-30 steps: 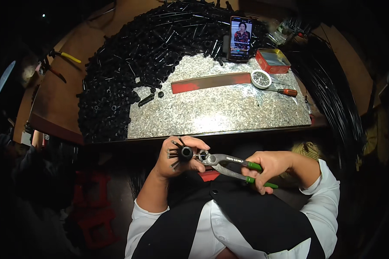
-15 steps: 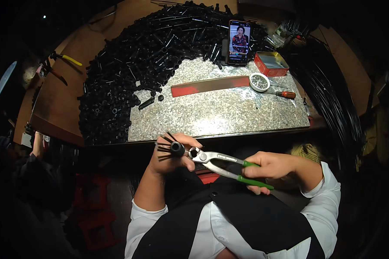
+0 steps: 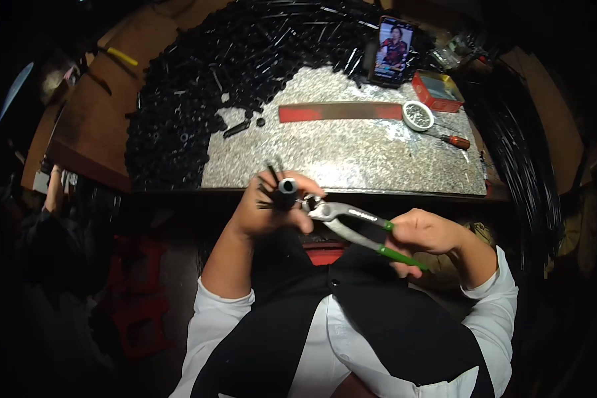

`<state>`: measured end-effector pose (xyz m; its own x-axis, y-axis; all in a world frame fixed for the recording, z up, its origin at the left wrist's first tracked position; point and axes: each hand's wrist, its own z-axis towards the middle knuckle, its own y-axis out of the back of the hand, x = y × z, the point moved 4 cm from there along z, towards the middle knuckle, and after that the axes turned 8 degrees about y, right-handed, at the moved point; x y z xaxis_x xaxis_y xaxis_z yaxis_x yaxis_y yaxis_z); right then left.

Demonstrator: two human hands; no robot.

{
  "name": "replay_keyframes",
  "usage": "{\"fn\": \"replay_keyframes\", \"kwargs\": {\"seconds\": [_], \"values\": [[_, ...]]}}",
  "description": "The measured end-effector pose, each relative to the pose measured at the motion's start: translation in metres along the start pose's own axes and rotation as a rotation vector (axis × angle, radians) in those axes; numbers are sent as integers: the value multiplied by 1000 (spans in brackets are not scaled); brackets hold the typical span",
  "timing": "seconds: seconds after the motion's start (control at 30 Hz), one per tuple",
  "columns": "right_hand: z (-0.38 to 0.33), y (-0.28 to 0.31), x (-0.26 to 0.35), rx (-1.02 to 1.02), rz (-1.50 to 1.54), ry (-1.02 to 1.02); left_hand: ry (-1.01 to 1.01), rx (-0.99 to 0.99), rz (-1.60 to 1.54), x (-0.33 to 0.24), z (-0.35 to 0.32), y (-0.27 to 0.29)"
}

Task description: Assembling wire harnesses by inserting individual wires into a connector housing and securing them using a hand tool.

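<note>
My left hand [image 3: 249, 213] is closed around a black tubular part [image 3: 285, 197], its round open end facing up and several thin black prongs fanning out on its left. Motion blurs the prongs. My right hand [image 3: 428, 231] grips the green handles of metal end-cutting pincers [image 3: 341, 213], whose handles stand apart. The pincers' jaws lie right beside the black part, next to my left thumb; whether they bite on anything there, I cannot tell. Both hands are in front of the table's near edge, above my lap.
A big heap of black parts [image 3: 179, 99] covers the left and back of the speckled tabletop [image 3: 351, 156]. On it lie a red-and-dark flat bar [image 3: 341, 111], a white cup of small metal bits [image 3: 418, 116], a screwdriver [image 3: 454, 141], a red tin [image 3: 438, 91] and a propped phone [image 3: 393, 50].
Both hands, with the black part and the pincers, have shifted slightly right and up in the picture. The black part has tilted, its open end now turned more upward. The view has shifted too.
</note>
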<state>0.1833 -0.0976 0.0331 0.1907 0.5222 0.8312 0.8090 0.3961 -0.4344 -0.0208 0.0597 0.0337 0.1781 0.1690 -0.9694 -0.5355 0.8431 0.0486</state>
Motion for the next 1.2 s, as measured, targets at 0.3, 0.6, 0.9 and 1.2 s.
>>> {"fn": "replay_keyframes", "kwargs": {"seconds": [0.3,0.6,0.9,1.2], "values": [[10,-9,27,-463,-1556,503,94,-35,-116,8,4,-11],[22,-9,30,-342,-1414,444,73,-80,-94,18,1,-12],[33,-3,26,-359,-1333,509,25,-117,-92,16,3,-13],[39,15,16,-458,-1342,391,64,-192,-192,24,-2,-10]]}}
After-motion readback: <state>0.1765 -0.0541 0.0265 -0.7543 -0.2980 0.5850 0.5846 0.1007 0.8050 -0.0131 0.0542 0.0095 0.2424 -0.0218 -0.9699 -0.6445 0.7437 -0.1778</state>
